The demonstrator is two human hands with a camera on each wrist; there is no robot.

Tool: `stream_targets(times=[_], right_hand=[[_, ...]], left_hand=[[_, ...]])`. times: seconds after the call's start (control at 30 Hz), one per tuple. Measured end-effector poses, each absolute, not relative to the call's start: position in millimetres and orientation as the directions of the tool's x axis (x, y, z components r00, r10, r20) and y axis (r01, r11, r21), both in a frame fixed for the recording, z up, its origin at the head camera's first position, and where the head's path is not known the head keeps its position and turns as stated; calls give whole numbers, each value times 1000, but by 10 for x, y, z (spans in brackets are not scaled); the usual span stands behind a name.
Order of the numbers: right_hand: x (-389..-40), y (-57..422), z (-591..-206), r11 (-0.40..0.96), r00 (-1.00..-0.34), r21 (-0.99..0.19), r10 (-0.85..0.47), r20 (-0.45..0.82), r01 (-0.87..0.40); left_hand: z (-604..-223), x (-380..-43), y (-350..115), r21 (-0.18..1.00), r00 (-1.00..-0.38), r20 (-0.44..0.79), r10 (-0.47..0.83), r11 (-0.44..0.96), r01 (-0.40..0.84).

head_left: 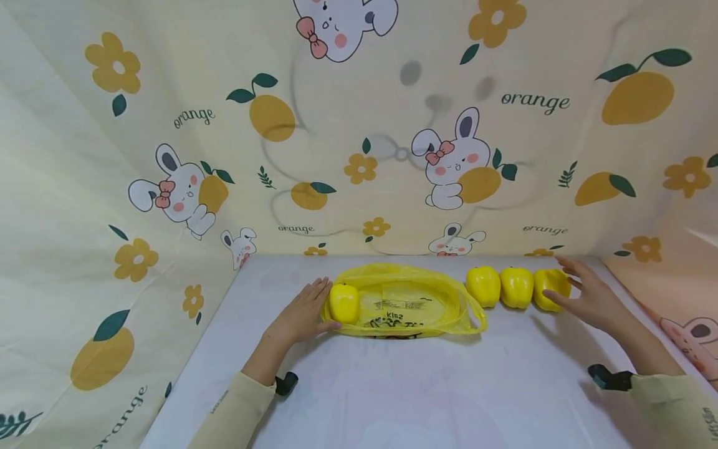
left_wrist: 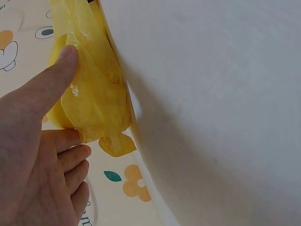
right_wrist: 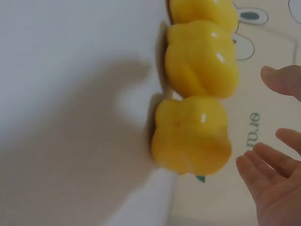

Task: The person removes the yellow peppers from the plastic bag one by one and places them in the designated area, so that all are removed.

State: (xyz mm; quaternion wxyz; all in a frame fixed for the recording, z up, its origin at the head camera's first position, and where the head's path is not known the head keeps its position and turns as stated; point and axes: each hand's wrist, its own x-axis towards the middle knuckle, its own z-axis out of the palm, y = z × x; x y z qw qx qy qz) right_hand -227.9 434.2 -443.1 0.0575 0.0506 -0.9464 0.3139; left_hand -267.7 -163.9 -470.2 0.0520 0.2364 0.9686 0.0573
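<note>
At three o'clock from yellow bag (head_left: 401, 312), find rightmost pepper (head_left: 550, 284) beside spread right hand (head_left: 594, 298) — likely light, stiff, slippery; grip its sides. At nine, see straight-fingered left hand (head_left: 305, 313) touching bag.

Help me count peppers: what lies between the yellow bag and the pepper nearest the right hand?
In the head view, two yellow peppers stand between the bag and the end pepper.
</note>
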Motion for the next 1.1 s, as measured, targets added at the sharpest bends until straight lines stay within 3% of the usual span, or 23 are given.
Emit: stream_targets(times=[0.4,1.1], right_hand=[[-2273,4044,-4333,785,-983,-596,-91,160,-170],[-2213,3410,-4312,726,-937,-603,-175,303,-331]], left_hand=[[-4730,-2686,-1644,142,-884,-68,463,881,451],[-4740,-2696,-1647,141,-885,-63,462,882,450]])
